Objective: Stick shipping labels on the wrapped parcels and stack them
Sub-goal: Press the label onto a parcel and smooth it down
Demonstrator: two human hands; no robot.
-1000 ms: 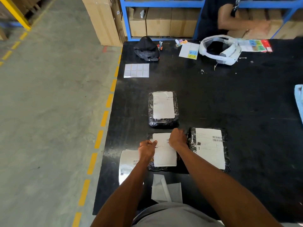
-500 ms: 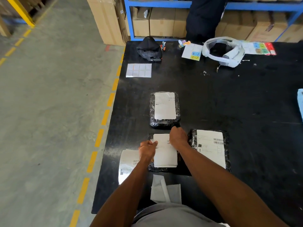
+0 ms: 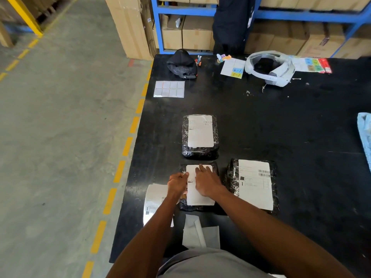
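Right at the person's waist, peeled backing papers (image 3: 200, 235) lie on the black table (image 3: 291, 133). Just left of them, loose label sheets (image 3: 154, 197) sit by the table's edge, partly under the left forearm.

Now the action: both hands are on the near parcel (image 3: 197, 206), a black-wrapped block straight ahead of the person. The right hand (image 3: 207, 182) lies flat on its white label (image 3: 198, 196), fingers straight, pressing it onto the wrap. The left hand (image 3: 177, 184) is at the label's left edge, fingers bent. Pinching or just pushing? I can't tell from here.

Just beside it, the right parcel (image 3: 230, 177) lies flat, label on, barcode showing. Beyond the hands, across a gap, the far parcel (image 3: 199, 151) has its label on too. All three lie apart, none stacked.

Further back there's a sticker sheet (image 3: 169, 89) near the left edge, a black cap (image 3: 181, 63) behind it, a white headset (image 3: 271, 67) to the right and a blue cloth (image 3: 365, 135) at the right edge. Behind the table stands a blue rack (image 3: 180, 11) of cardboard boxes (image 3: 196, 33).
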